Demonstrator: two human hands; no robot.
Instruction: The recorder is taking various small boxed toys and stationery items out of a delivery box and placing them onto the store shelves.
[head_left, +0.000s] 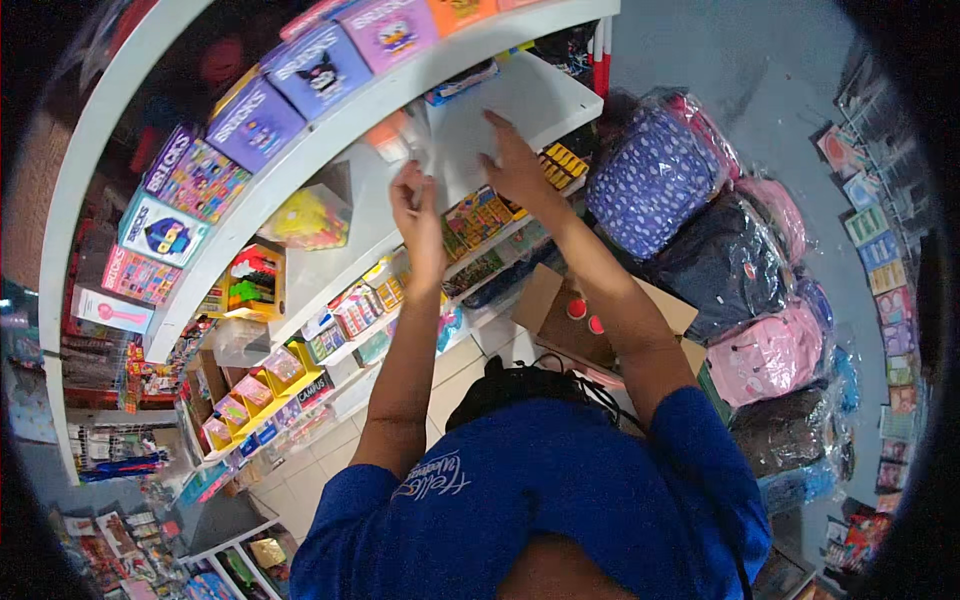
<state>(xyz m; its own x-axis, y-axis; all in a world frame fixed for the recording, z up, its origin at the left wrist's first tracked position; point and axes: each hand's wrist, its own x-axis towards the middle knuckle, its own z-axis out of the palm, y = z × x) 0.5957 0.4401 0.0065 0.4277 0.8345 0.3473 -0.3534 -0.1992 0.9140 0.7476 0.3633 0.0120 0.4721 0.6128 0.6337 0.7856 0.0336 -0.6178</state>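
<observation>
Over a white shelf (330, 259), my left hand (412, 199) is raised with its fingers curled, close below an orange-and-white item in clear plastic (394, 135). Whether the fingers touch that plastic cannot be told. My right hand (514, 161) reaches over the same shelf with its index finger extended and holds nothing. A blue packet (461, 84) lies further back on the shelf. To the left stands a clear bag of yellow and pink pieces (309, 219).
Boxed brick sets (322, 71) line the upper shelf. Small boxes (480, 221) fill the tier below. An open cardboard box (559, 319) stands below my right forearm. Plastic-wrapped backpacks (652, 176) are piled at the right. A yellow display tray (266, 390) sits lower left.
</observation>
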